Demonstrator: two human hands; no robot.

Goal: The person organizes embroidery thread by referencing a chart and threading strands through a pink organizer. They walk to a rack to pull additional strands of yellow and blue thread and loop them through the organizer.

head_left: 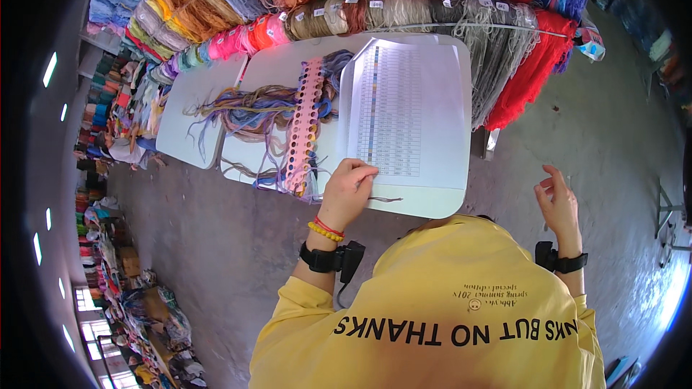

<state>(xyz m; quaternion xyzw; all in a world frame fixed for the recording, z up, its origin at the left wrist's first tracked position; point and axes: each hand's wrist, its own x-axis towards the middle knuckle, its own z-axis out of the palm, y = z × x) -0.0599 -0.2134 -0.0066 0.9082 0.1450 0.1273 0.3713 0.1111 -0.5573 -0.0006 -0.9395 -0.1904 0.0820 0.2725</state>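
My left hand (349, 189) is closed, its thumb and index fingertip together at the lower left edge of a printed paper sheet (404, 101). The sheet carries a table with a column of small colour swatches. A short dark thread strand (386, 199) shows beside that hand; whether the fingers hold it I cannot tell. Left of the sheet lies a pink card with punched holes (303, 126), with multicoloured threads (252, 112) looped through and trailing left. Away from the table, my right hand (558, 202) is raised over the floor, fingers apart and holding nothing.
A white table (429, 202) with rounded corners carries the sheet and card, and another white panel (189, 112) adjoins it on the left. Rows of coloured yarn hanks (404, 11) hang along the far side. More yarn and piled goods (158, 310) line the left wall.
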